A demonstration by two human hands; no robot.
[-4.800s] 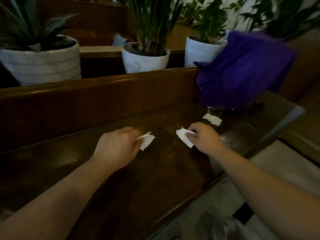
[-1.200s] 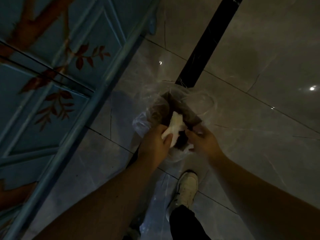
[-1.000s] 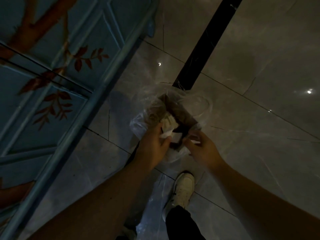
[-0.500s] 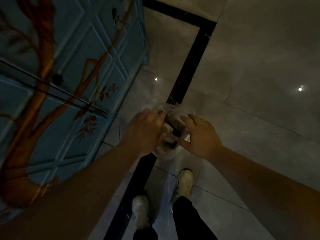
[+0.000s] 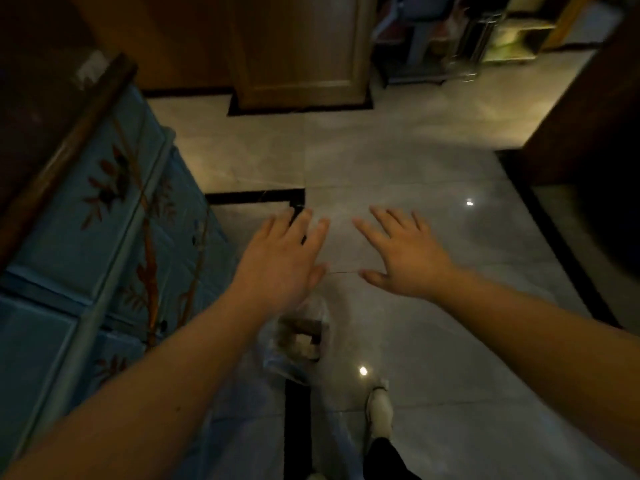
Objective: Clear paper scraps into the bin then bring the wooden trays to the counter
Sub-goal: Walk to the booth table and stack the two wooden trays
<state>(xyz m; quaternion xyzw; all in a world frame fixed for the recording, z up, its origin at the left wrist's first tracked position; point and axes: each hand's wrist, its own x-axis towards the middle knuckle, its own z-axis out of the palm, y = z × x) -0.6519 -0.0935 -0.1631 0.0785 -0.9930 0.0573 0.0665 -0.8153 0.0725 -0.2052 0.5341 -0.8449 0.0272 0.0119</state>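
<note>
The bin (image 5: 298,344) is a small container lined with a clear plastic bag, standing on the floor just below my left wrist. White paper scraps (image 5: 304,341) lie inside it. My left hand (image 5: 282,258) hovers above and beyond the bin, palm down, fingers spread, holding nothing. My right hand (image 5: 403,258) is level with it to the right, also flat, spread and empty. No wooden trays are in view.
A blue cabinet painted with branches (image 5: 104,244) stands at the left under a dark wooden top (image 5: 45,126). A wooden door (image 5: 301,50) is ahead, dark furniture (image 5: 588,109) at the right. My white shoe (image 5: 379,410) rests on grey floor tiles (image 5: 398,161).
Both hands held paper scraps at the wooden ledge, dropped them into the bin, then lifted away with fingers spread. The view has tilted up from the bin toward the room.
</note>
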